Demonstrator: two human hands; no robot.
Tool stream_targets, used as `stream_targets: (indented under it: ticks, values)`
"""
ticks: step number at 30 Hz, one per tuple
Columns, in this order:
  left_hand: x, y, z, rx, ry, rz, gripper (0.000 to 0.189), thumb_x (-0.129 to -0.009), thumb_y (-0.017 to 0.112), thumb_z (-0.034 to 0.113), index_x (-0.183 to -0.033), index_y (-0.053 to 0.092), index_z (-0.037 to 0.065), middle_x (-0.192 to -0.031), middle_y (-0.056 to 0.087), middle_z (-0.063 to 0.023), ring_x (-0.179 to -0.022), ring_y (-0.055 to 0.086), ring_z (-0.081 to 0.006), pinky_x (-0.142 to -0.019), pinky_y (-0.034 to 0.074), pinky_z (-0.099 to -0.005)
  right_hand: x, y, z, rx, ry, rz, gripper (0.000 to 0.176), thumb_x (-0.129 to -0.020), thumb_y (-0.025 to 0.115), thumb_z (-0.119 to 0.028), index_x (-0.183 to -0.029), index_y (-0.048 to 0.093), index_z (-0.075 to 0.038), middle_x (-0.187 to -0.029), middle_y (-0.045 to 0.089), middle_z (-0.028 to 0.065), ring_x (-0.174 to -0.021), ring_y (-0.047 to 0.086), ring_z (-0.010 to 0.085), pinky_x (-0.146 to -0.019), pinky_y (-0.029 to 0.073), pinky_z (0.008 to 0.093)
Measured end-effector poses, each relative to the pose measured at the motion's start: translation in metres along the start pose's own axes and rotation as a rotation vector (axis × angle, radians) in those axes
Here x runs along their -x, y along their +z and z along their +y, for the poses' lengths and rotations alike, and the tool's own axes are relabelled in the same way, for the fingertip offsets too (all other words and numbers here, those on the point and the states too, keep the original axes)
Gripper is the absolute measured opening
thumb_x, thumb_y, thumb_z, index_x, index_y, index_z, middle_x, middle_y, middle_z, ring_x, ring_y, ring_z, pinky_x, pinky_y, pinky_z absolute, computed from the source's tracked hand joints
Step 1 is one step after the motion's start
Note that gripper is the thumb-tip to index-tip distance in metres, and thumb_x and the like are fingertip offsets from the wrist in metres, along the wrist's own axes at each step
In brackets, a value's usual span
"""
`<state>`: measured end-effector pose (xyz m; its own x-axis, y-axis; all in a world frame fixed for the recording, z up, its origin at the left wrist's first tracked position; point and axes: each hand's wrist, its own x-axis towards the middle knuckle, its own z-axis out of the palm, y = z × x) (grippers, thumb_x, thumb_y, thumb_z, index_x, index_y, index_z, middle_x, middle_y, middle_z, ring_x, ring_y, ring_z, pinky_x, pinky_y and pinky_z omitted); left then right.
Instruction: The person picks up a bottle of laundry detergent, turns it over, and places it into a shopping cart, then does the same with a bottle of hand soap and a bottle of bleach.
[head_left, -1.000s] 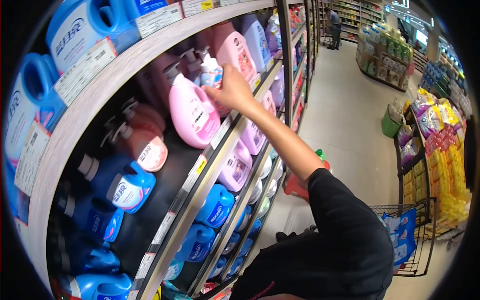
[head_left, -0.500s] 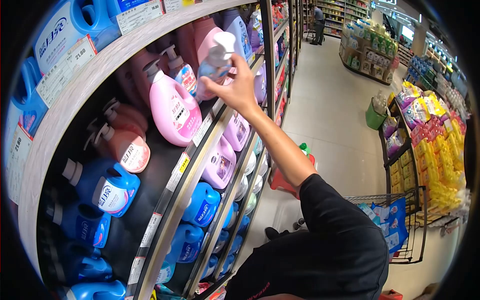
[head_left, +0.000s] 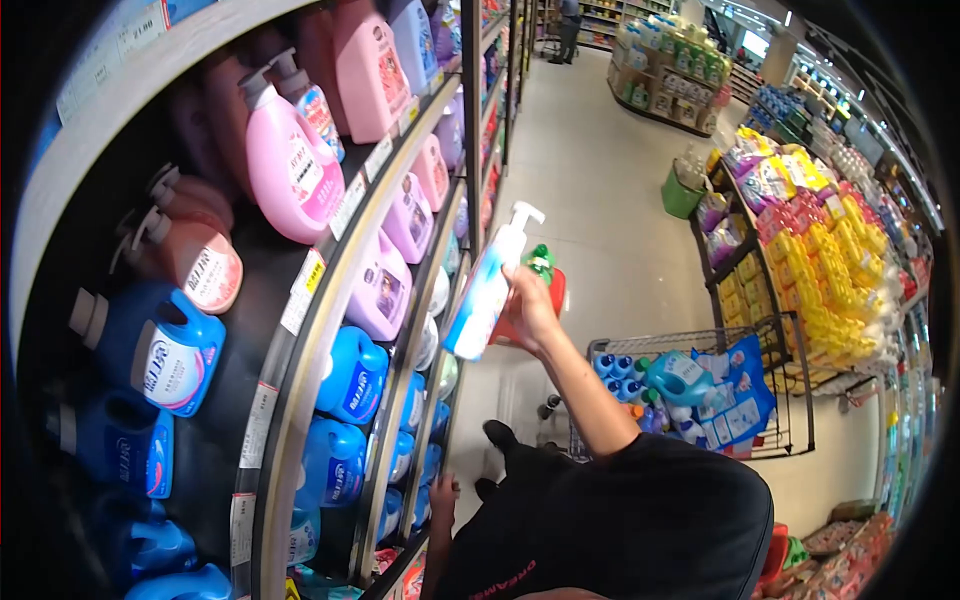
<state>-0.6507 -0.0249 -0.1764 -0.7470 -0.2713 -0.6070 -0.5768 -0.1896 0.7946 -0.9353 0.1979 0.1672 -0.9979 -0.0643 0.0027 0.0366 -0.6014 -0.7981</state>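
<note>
My right hand (head_left: 530, 305) is closed around a white and blue pump bottle (head_left: 488, 285), held tilted in the aisle with its white pump head at the top. Low beside the shelf edge hangs my left hand (head_left: 444, 494), holding nothing I can see, its fingers loosely apart. On the shelf to the left stand a pink pump bottle (head_left: 295, 170) and a smaller pump bottle (head_left: 312, 110) behind it. A large pink jug (head_left: 370, 75) is farther along.
Blue detergent bottles (head_left: 180, 355) and salmon pump bottles (head_left: 205, 260) line the left shelf. A shopping cart (head_left: 800, 400) with several bottles and a blue pack (head_left: 740, 395) stands at right. A red basket (head_left: 556, 290) sits on the floor, near stacked yellow packs (head_left: 830, 270).
My right hand has carried the pump bottle away from the upper shelf, down and out over the aisle. The view has shifted right, and my left hand and the cart's contents now show.
</note>
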Motion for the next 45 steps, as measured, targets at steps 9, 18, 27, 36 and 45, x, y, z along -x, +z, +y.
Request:
stream_targets:
  ticks: [9, 18, 27, 36, 45]
  values:
    - [0.09, 0.103, 0.207, 0.584, 0.019, -0.969, 0.076, -0.102, 0.024, 0.062, -0.123, 0.058, -0.003, -0.1, 0.068, -0.0167, -0.09, 0.065, -0.0269, -0.078, 0.049, -0.0348, 0.096, -0.065, 0.055, 0.018, 0.369, -0.109, 0.07, -0.084, 0.065, -0.054, -0.132, 0.054, -0.005, -0.12, 0.066, 0.0103, -0.109, 0.064, 0.0239, -0.1, 0.048, 0.0428]
    - [0.107, 0.096, 0.201, 0.631, -0.012, -0.906, 0.066, -0.103, 0.037, 0.052, -0.13, 0.051, -0.007, -0.109, 0.068, -0.0208, -0.095, 0.067, -0.0322, -0.078, 0.052, -0.0375, 0.12, -0.069, 0.074, -0.198, 0.436, -0.165, 0.068, -0.094, 0.055, -0.056, -0.138, 0.045, -0.005, -0.124, 0.062, 0.0225, -0.111, 0.064, 0.036, -0.099, 0.05, 0.05]
    - [0.108, 0.084, 0.194, 0.491, 0.116, -0.79, 0.038, -0.098, 0.061, 0.025, -0.127, 0.051, 0.002, -0.111, 0.064, -0.0096, -0.098, 0.063, -0.0177, -0.082, 0.052, -0.0353, 0.114, -0.054, 0.082, -0.366, 0.475, -0.283, 0.066, -0.098, 0.041, -0.064, -0.129, 0.051, -0.007, -0.123, 0.061, 0.0255, -0.109, 0.064, 0.0398, -0.096, 0.052, 0.052]
    - [0.11, 0.078, 0.188, 0.343, 0.28, -0.693, 0.032, -0.096, 0.065, 0.025, -0.116, 0.055, 0.002, -0.1, 0.067, -0.0066, -0.084, 0.064, -0.0136, -0.073, 0.049, -0.0263, 0.116, -0.059, 0.096, -0.139, 0.432, -0.101, 0.068, -0.096, 0.045, -0.066, -0.133, 0.052, -0.01, -0.114, 0.065, 0.0077, -0.102, 0.066, 0.0218, -0.089, 0.054, 0.0435]
    - [0.114, 0.084, 0.173, 0.298, 0.477, -0.57, 0.036, -0.096, 0.067, 0.026, -0.118, 0.052, 0.001, -0.104, 0.064, -0.0061, -0.086, 0.06, -0.0092, -0.07, 0.048, -0.0242, 0.124, -0.069, 0.101, -0.128, 0.52, -0.074, 0.057, -0.092, 0.059, -0.061, -0.122, 0.056, -0.012, -0.106, 0.066, 0.0054, -0.095, 0.066, 0.0186, -0.085, 0.055, 0.0386]
